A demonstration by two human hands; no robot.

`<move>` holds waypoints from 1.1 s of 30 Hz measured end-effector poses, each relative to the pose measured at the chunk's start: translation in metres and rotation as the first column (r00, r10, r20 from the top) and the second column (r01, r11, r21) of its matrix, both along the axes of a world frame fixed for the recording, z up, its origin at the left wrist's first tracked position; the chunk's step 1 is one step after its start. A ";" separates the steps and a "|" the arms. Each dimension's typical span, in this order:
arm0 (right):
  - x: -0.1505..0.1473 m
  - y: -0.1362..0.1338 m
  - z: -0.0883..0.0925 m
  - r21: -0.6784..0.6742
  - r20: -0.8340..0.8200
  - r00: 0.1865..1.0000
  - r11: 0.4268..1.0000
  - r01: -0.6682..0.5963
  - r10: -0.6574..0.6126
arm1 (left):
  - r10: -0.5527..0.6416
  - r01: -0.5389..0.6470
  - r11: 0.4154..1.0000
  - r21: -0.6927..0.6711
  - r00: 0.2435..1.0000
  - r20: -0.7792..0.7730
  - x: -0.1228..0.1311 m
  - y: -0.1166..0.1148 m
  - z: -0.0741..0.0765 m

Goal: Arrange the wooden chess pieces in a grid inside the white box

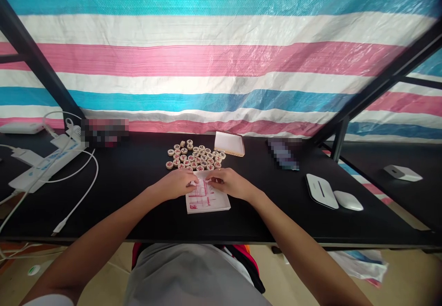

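A shallow white box lies near the table's front edge, its inside showing red lines and marks, perhaps a printed sheet. Over its far left part, my left hand has its fingers curled in. My right hand reaches over the far right part, thumb and fingers bent together in a pinch. Whatever the fingertips hold is too small or hidden to make out. Just beyond both hands, several round Chinese chess pieces with red and black characters lie in a loose cluster.
A second shallow white box part sits behind the pieces. To the left are a power strip and white cables. A blurred phone-like object, a white flat device and a white mouse lie right.
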State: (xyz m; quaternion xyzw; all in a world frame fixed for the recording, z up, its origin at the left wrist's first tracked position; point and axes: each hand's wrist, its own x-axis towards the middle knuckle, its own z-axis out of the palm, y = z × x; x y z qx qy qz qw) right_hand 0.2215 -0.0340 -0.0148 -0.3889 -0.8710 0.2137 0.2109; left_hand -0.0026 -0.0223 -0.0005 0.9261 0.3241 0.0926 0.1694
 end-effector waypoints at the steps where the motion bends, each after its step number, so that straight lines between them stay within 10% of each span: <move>1: -0.001 0.000 0.000 -0.002 0.009 1.000 1.000 0.006 -0.006 | -0.014 0.014 1.000 0.001 1.000 -0.007 0.000 0.000 0.000; 33: -0.002 0.001 -0.004 0.058 0.017 0.994 0.992 -0.110 0.109 | -0.059 0.061 0.993 0.103 0.998 -0.026 -0.002 0.002 -0.007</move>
